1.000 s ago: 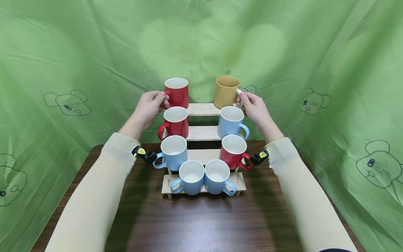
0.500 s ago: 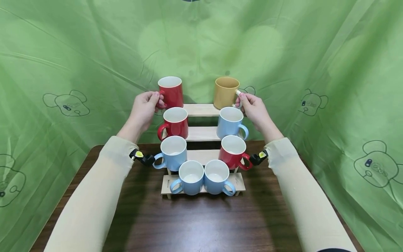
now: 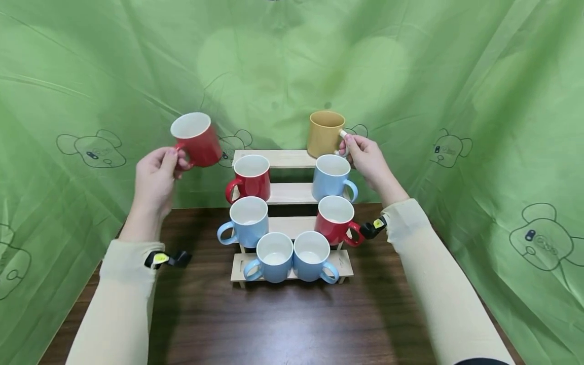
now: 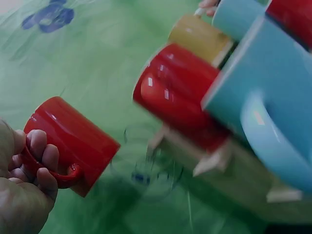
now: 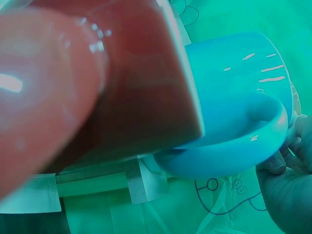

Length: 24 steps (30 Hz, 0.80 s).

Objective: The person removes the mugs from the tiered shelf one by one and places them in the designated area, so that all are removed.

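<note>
Item: my left grip [image 3: 157, 175], closed round the handle [image 4: 62, 183] of one red mug [image 3: 204, 143], tilted, at the grip's upper right, apart from the rack [image 3: 292, 226].
Item: my right grip [image 3: 367, 158], narrow, pinching the pale handle [image 3: 343, 134] of one yellow mug [image 3: 323, 137], upright, left of this grip; one blue mug [image 3: 329, 180] below left of it.

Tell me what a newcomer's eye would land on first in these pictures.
Probably the tilted red mug, held in mid-air left of the rack by the left hand. Next comes the yellow mug, the only one of its colour, at the right end of the top step, gripped by the right hand. Behind it all hangs a bright green cloth printed with line-drawn animal heads.
</note>
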### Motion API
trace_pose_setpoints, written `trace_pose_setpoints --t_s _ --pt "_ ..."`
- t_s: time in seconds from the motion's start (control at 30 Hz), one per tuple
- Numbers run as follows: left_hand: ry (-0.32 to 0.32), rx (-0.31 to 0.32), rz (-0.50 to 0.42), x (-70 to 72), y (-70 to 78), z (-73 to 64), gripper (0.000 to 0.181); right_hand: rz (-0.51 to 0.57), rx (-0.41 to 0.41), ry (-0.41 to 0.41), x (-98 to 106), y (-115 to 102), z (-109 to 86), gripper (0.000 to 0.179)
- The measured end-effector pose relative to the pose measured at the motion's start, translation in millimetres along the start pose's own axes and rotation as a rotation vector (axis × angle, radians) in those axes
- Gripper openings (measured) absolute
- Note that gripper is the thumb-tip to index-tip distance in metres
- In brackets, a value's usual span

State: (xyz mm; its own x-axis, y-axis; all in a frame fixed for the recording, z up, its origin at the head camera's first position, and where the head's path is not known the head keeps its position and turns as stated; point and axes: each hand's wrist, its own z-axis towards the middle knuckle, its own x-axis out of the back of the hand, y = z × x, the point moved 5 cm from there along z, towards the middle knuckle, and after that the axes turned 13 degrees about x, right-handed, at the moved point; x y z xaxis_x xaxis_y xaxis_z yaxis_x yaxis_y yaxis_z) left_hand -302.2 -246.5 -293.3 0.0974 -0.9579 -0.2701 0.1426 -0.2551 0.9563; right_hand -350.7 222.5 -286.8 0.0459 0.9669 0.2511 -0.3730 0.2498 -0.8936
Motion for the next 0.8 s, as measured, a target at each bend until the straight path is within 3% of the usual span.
trace_pose_setpoints --t_s 0.13,0.37,0.63,0.8 --pt "0.079 -0.003 -0.074 29.6 -21.3 -13.3 0.018 -0.005 0.001 0.012 1 1 0.0 0.044" --pt "0.255 0.024 -0.044 67.9 -60.9 -27.1 0.019 -0.014 -0.001 0.017 3 3 -1.0 0.045" --pt "0.308 0.024 -0.120 86.5 -91.4 -36.7 0.019 -0.010 -0.001 0.007 3 4 -0.2 0.045" --pt "0.338 0.037 -0.099 92.7 -109.6 -40.5 0.019 -0.004 0.004 0.008 4 4 0.3 0.045"
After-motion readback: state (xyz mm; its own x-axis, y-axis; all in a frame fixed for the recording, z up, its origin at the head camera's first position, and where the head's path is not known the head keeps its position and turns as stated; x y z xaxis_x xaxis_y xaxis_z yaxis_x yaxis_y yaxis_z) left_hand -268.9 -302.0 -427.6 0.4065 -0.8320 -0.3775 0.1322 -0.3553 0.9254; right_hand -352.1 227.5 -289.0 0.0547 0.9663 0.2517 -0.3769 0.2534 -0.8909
